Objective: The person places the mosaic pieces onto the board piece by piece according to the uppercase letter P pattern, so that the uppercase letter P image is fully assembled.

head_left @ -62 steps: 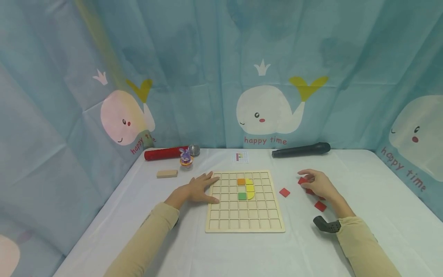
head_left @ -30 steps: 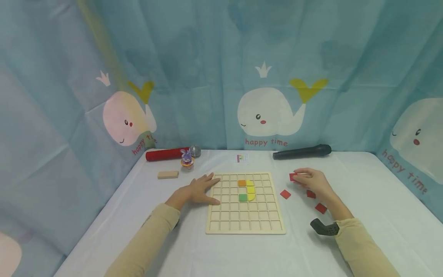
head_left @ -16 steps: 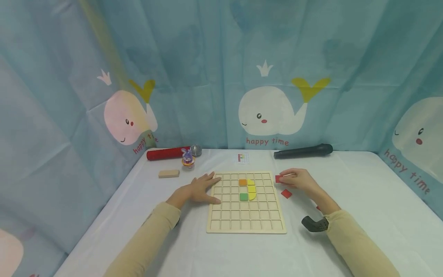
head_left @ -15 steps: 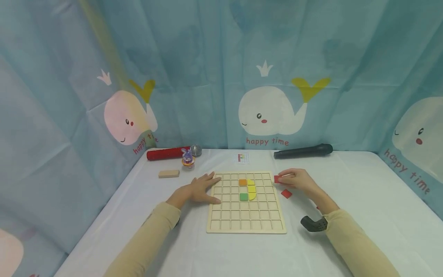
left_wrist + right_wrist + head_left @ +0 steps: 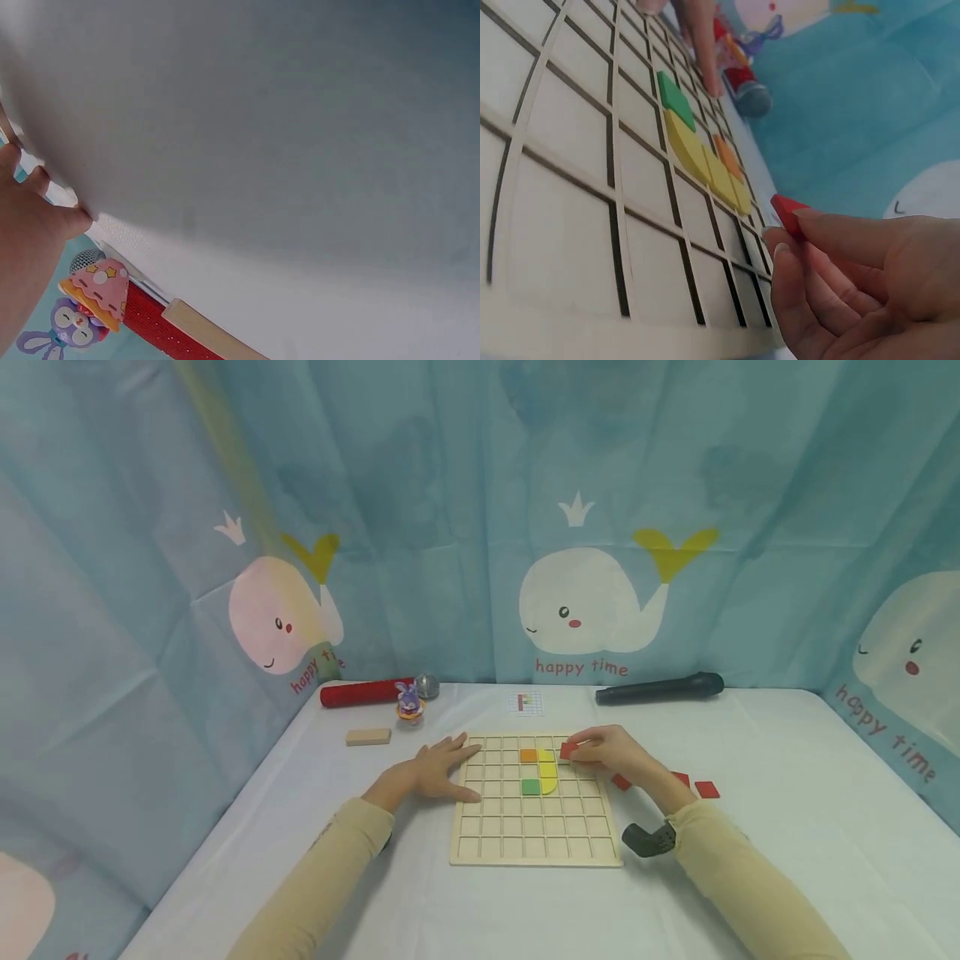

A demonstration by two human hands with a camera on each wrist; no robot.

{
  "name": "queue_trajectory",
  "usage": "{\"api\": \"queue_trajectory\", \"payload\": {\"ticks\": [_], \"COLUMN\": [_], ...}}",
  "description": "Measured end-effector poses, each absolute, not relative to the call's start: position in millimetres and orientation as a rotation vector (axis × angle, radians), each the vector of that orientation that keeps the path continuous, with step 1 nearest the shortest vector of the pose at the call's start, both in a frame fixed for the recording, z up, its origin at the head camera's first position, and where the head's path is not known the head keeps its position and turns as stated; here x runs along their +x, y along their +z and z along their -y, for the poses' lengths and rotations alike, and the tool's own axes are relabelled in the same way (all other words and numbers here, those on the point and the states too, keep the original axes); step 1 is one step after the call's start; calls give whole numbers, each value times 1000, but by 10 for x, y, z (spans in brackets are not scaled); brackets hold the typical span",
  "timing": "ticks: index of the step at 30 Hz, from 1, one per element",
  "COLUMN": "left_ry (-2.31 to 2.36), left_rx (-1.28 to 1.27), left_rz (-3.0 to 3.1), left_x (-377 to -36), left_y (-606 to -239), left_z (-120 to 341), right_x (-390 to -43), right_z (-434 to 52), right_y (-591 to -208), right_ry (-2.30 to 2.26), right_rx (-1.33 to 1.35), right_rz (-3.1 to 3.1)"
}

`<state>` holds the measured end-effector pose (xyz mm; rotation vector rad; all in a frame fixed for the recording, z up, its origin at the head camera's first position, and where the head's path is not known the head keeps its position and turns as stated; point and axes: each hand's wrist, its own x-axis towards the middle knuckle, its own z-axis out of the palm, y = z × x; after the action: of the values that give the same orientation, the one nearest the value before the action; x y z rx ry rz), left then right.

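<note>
Head view: red tile [image 5: 567, 751] pinched in right hand [image 5: 613, 753], above upper right of wooden grid board [image 5: 501, 828]. Orange tile [image 5: 528, 756], green tile [image 5: 531, 787], yellow tiles [image 5: 549, 771] set in cells nearby. Left hand [image 5: 432, 772], fingers spread, touches board's left edge. Other red tiles [image 5: 707, 789] right of board; pattern card [image 5: 526, 703], black microphone [image 5: 660, 689] beyond.

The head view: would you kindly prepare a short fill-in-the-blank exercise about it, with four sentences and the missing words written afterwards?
1. The tile pinched by the right hand is ____.
2. In the head view, the wood block lies to the ____ of the board.
3. The curved piece beside the green tile is ____.
4. The left hand rests on the edge of the ____.

Missing words: red; left; yellow; board.
</note>
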<state>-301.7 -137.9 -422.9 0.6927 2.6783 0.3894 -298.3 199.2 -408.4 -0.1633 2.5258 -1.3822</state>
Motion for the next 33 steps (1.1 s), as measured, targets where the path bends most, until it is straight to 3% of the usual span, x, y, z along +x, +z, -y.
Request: {"api": "queue_trajectory", "payload": {"ticks": [19,33], "left_ry": [407,382], "left_rx": [703,661], "left_rz": [-2674,-2674], "left_x": [-2988,-3006], "left_y": [-4180,-4219], "left_z": [1361,1350], "right_x": [-3080,-3118], "right_z": [-1549,-1263], "right_y": [-4090,-4102], "right_ry": [-1376,-1524], "right_rx": [-250,-133], "right_rz": [-2490,-2321]}}
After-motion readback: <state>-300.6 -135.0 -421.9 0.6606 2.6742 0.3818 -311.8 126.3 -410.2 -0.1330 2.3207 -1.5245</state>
